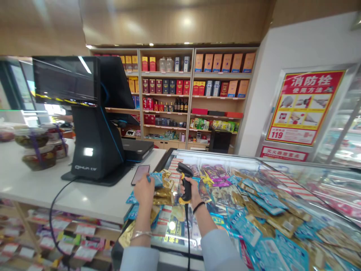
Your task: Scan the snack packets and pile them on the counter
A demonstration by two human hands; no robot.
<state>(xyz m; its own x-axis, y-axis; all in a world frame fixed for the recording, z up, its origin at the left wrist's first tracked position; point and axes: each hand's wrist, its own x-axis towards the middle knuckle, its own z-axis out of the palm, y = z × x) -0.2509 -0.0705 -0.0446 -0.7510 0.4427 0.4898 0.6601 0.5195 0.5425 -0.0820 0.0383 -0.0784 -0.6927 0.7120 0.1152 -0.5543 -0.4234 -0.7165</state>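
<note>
My right hand (191, 191) is wrapped round the handle of a black and yellow barcode scanner (186, 188), its cable hanging down towards me. The scanner head tilts up and to the left. In my left hand (144, 190) I grip a blue snack packet (156, 179), just left of the scanner. Gold packets (163, 197) lie between my two hands on the glass display case. A phone (140, 174) rests on the white counter right behind my left hand. To the right of my right arm spreads a big pile of blue and gold packets (265, 218).
A black checkout terminal (98, 139) stands on the white counter (34, 188) at left, near stacked jars (38, 150). Purple packets (218, 175) lie under or on the glass. Shelves of boxed bottles (166, 86) line the back wall. A red sign (307, 107) hangs at right.
</note>
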